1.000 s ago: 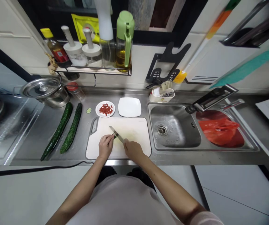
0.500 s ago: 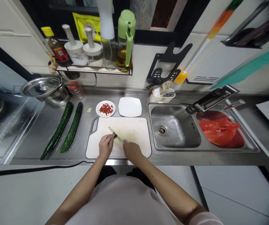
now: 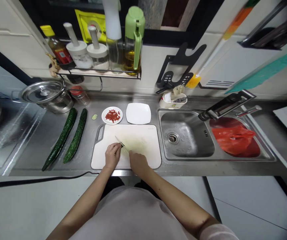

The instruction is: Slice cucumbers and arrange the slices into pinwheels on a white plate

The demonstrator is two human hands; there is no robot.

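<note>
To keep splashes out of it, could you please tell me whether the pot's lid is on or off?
On: the lid covers the top of the pot, its knob facing up.

Moderate indoor light, white glare streaking the surface (image 3: 30,146) toward its left end, glossy pot lid (image 3: 37,95), outer edges stretched and blurred

Kitchen, apparently in home: steel counter (image 3: 30,146) fitted with two-basin sink (image 3: 193,141) and tap (image 3: 223,106), knife (image 3: 118,139) at white cutting board (image 3: 147,138). Lidded pot (image 3: 60,102) at left, red-capped jar (image 3: 80,96) beside it. Wall shelf (image 3: 103,75) lined with seasoning jars (image 3: 79,55), sauce bottle (image 3: 61,51) and green-topped oil jug (image 3: 132,36). Two cucumbers (image 3: 75,140), two white plates (image 3: 138,114) on counter.
</note>
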